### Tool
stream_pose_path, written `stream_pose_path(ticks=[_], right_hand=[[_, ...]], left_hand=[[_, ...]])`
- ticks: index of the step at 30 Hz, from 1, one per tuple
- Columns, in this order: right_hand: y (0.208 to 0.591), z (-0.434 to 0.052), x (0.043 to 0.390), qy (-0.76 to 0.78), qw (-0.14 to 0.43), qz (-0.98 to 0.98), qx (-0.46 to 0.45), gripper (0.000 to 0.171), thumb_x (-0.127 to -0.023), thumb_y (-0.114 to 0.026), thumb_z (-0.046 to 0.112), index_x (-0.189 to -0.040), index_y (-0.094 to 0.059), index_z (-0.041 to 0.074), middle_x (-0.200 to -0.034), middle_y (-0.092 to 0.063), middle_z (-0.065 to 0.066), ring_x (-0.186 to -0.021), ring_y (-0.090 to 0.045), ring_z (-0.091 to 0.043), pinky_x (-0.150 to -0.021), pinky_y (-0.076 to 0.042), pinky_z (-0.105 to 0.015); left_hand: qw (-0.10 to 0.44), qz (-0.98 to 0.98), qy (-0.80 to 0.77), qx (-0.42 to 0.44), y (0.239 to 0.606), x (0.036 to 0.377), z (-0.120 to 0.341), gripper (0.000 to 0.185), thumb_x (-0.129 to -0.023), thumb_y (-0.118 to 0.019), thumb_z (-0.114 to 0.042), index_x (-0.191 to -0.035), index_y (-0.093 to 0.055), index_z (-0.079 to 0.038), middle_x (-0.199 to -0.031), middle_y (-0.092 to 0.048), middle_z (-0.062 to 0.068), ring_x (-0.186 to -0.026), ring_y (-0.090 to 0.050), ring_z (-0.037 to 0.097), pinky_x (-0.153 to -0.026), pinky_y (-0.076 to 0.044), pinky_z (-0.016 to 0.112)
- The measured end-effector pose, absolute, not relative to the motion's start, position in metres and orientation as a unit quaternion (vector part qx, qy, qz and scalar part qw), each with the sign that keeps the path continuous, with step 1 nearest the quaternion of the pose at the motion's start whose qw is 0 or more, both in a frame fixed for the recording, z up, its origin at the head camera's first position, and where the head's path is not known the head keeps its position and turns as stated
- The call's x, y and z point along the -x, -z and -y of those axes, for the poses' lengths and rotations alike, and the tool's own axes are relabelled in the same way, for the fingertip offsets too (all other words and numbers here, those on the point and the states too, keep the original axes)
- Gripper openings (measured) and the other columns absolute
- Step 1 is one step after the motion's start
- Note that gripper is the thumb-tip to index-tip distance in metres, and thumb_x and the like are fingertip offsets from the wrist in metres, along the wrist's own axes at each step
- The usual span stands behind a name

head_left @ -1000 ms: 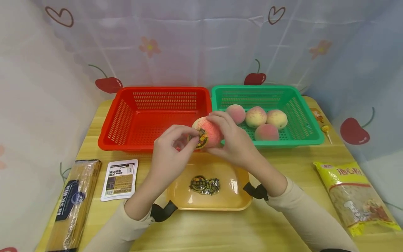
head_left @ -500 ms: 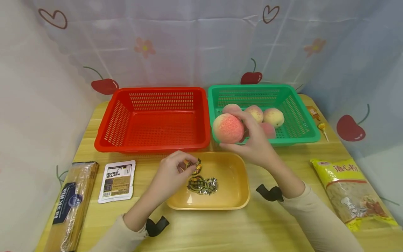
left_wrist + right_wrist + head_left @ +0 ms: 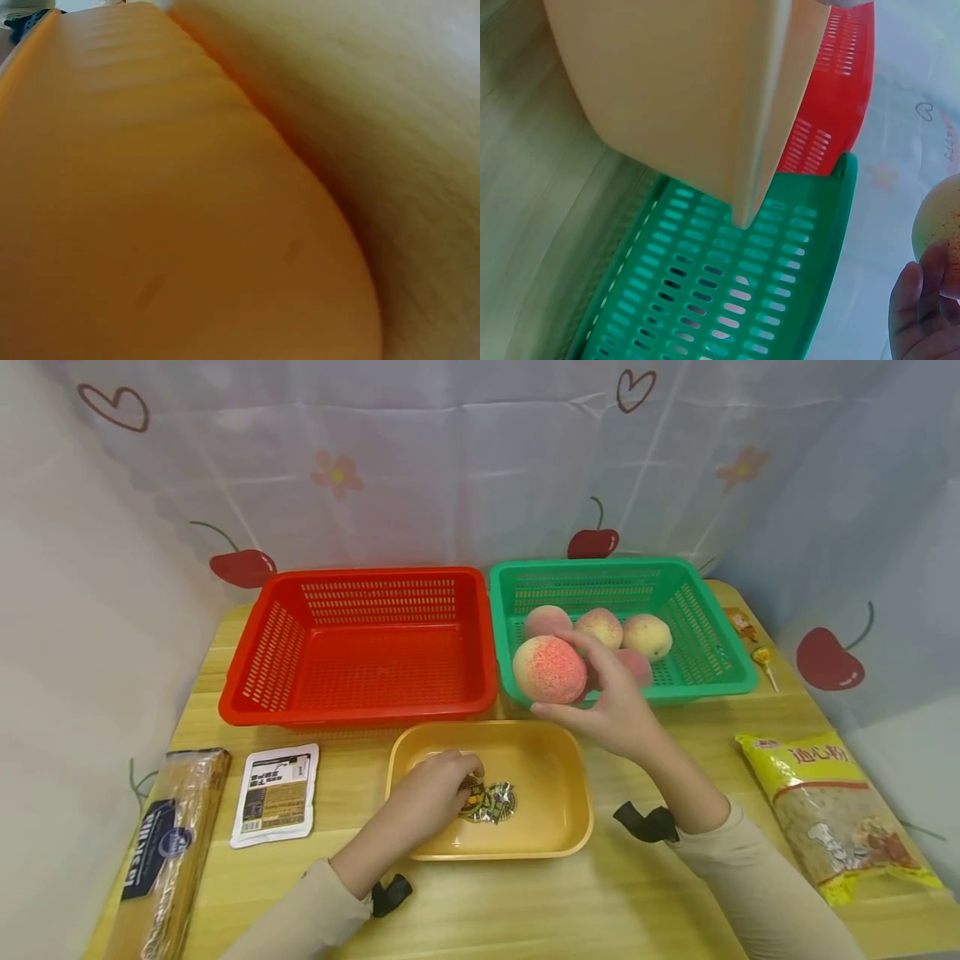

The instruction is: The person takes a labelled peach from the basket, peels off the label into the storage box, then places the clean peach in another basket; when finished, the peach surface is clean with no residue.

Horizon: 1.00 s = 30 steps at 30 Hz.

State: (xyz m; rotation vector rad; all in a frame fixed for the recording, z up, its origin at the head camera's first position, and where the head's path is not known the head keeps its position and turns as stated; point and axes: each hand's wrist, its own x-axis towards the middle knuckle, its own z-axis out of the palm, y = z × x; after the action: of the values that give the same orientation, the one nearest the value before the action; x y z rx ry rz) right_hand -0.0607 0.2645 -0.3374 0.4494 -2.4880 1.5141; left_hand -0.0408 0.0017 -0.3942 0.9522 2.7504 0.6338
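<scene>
In the head view my right hand (image 3: pixel 615 714) grips a pink-and-cream peach (image 3: pixel 550 670) from its right side, over the front of the green basket (image 3: pixel 630 693). At the edge of the right wrist view, its fingers (image 3: pixel 932 277) touch the same peach (image 3: pixel 941 225). My left hand (image 3: pixel 431 797) reaches down into the yellow tray (image 3: pixel 551 752). Its fingertips lie at the black-and-gold round labels (image 3: pixel 495 802); the back of the hand hides whether they pinch one. The left wrist view shows only the tray's outer wall (image 3: pixel 187 187). Several peaches (image 3: pixel 600 627) lie in the green basket.
Left of the green basket stands a red basket (image 3: pixel 375 672). A pasta packet (image 3: pixel 165 852) and a white pouch (image 3: pixel 276 795) lie at the left. On the right are a yellow bag (image 3: pixel 832 818) and a lollipop (image 3: pixel 763 664).
My left hand leaves the peach with a round label between its fingers and moves down into the tray. The peach goes right in my right hand, over the green basket's front.
</scene>
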Motion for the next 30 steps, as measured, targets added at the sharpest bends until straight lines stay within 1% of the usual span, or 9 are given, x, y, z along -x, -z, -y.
stream_pose_path(ticks=[4,6,8,11,15,18,22,25,30], right_hand=[[0.338,-0.267,0.059,-0.516,0.092,0.84,-0.142,0.086,-0.073,-0.089,0.014,-0.146,-0.044,0.021,-0.13,-0.058,0.002,-0.098,-0.063,-0.013,-0.07,-0.06,-0.026],[0.338,-0.27,0.059,-0.514,0.099,0.841,-0.137,0.087,-0.073,-0.089,0.013,-0.146,-0.042,0.019,-0.13,-0.057,0.001,-0.097,-0.063,-0.013,-0.071,-0.059,-0.025],[0.337,-0.272,0.059,-0.517,0.111,0.839,-0.133,0.086,-0.072,-0.089,0.01,-0.144,-0.043,0.018,-0.13,-0.057,0.0,-0.097,-0.063,-0.013,-0.074,-0.058,-0.022],[0.336,-0.277,0.062,-0.525,0.125,0.832,-0.132,0.082,-0.071,-0.087,0.002,-0.14,-0.044,0.012,-0.131,-0.053,0.0,-0.097,-0.063,-0.013,-0.077,-0.056,-0.018],[0.335,-0.284,0.067,-0.517,0.127,0.837,-0.125,0.08,-0.071,-0.086,-0.002,-0.137,-0.045,0.01,-0.13,-0.05,-0.001,-0.098,-0.058,-0.015,-0.076,-0.055,-0.017],[0.339,-0.292,0.074,-0.504,0.121,0.848,-0.113,0.08,-0.072,-0.087,0.002,-0.139,-0.045,0.013,-0.131,-0.051,-0.001,-0.104,-0.054,-0.014,-0.079,-0.052,-0.016],[0.348,-0.305,0.087,-0.505,0.091,0.853,-0.095,0.077,-0.077,-0.086,0.011,-0.142,-0.044,0.014,-0.134,-0.051,-0.002,-0.108,-0.054,-0.017,-0.081,-0.053,-0.016],[0.354,-0.313,0.098,-0.482,0.071,0.868,-0.099,0.07,-0.079,-0.085,0.02,-0.138,-0.048,0.015,-0.128,-0.054,-0.001,-0.101,-0.056,-0.019,-0.078,-0.056,-0.022],[0.36,-0.319,0.115,-0.407,0.058,0.901,-0.137,0.06,-0.078,-0.086,0.03,-0.127,-0.057,0.013,-0.123,-0.055,-0.001,-0.101,-0.055,-0.018,-0.081,-0.053,-0.036]], left_hand=[[0.029,-0.929,-0.157,-0.333,0.393,0.037,0.0,0.024,-0.079,-0.079,-0.006,-0.1,-0.073,-0.017,-0.093,-0.071,0.0,-0.085,-0.067,0.022,-0.074,-0.055,0.037],[0.008,-0.929,-0.15,-0.338,0.388,0.035,0.0,0.026,-0.078,-0.082,-0.01,-0.102,-0.073,-0.017,-0.096,-0.071,0.001,-0.086,-0.066,0.022,-0.073,-0.055,0.036],[-0.007,-0.928,-0.155,-0.34,0.376,0.034,-0.001,0.029,-0.079,-0.083,-0.014,-0.106,-0.073,-0.016,-0.102,-0.07,0.002,-0.09,-0.066,0.022,-0.076,-0.056,0.036],[-0.039,-0.924,-0.171,-0.339,0.353,0.036,-0.004,0.032,-0.082,-0.08,-0.02,-0.113,-0.071,-0.013,-0.109,-0.069,0.004,-0.097,-0.064,0.022,-0.079,-0.056,0.035],[-0.082,-0.924,-0.19,-0.322,0.327,0.047,-0.012,0.037,-0.088,-0.074,-0.024,-0.121,-0.067,-0.01,-0.121,-0.065,0.007,-0.11,-0.061,0.026,-0.092,-0.056,0.04],[-0.069,-0.932,-0.195,-0.298,0.319,0.061,-0.02,0.047,-0.092,-0.069,-0.028,-0.134,-0.06,-0.008,-0.139,-0.056,0.012,-0.127,-0.055,0.03,-0.104,-0.051,0.045],[-0.005,-0.941,-0.196,-0.277,0.321,0.079,-0.034,0.067,-0.095,-0.064,-0.039,-0.15,-0.041,-0.006,-0.159,-0.035,0.014,-0.145,-0.037,0.031,-0.116,-0.039,0.048],[0.04,-0.94,-0.202,-0.272,0.328,0.091,-0.043,0.079,-0.095,-0.062,-0.045,-0.156,-0.03,-0.007,-0.165,-0.024,0.012,-0.152,-0.025,0.029,-0.12,-0.031,0.048],[0.082,-0.937,-0.208,-0.269,0.34,0.103,-0.052,0.083,-0.096,-0.06,-0.049,-0.158,-0.023,-0.007,-0.167,-0.015,0.01,-0.156,-0.012,0.027,-0.123,-0.025,0.048]])
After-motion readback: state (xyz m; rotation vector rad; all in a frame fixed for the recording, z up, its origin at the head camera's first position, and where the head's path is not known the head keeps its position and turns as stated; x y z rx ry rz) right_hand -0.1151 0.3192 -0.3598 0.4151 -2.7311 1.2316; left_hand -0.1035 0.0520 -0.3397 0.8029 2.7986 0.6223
